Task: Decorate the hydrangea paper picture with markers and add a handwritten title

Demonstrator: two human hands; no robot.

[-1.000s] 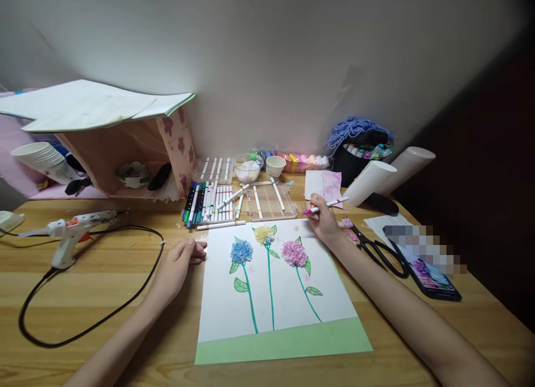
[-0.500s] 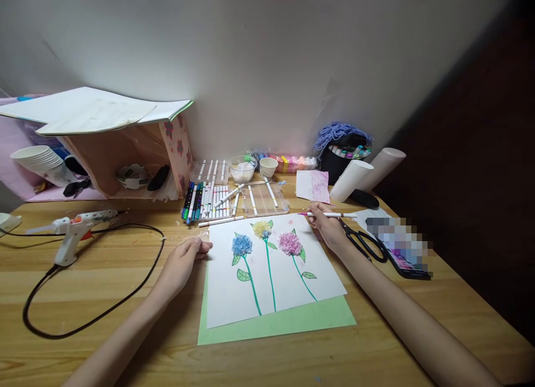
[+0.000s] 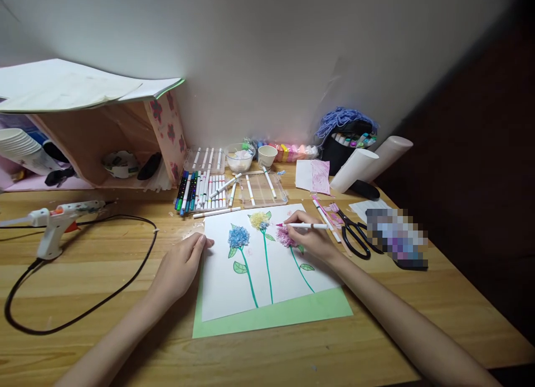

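Observation:
My right hand (image 3: 308, 235) pinches a white marker (image 3: 313, 226) with a pink tip, held almost level over the upper right of a white paper (image 3: 225, 284). On this paper are a blue flower (image 3: 239, 237), a yellow flower (image 3: 259, 220) and a pink flower (image 3: 287, 238) with raised crinkled heads, green stems and drawn leaves. My right hand partly covers the pink flower. My left hand (image 3: 186, 260) grips the paper's left edge between thumb and curled fingers. A light green sheet (image 3: 271, 321) lies beneath, showing along the bottom.
Black-handled scissors (image 3: 358, 238), a loose marker (image 3: 326, 219) and a blurred phone (image 3: 399, 239) lie at right. Several markers (image 3: 203, 192), a glass bowl (image 3: 239, 158) and a paper cup (image 3: 267, 155) stand behind. A glue gun (image 3: 54, 228) with looping black cord is at left.
My right hand has moved left with the marker, from the paper's upper right edge to over the pink flower. The view has shifted slightly; my left hand stays at the paper's left edge.

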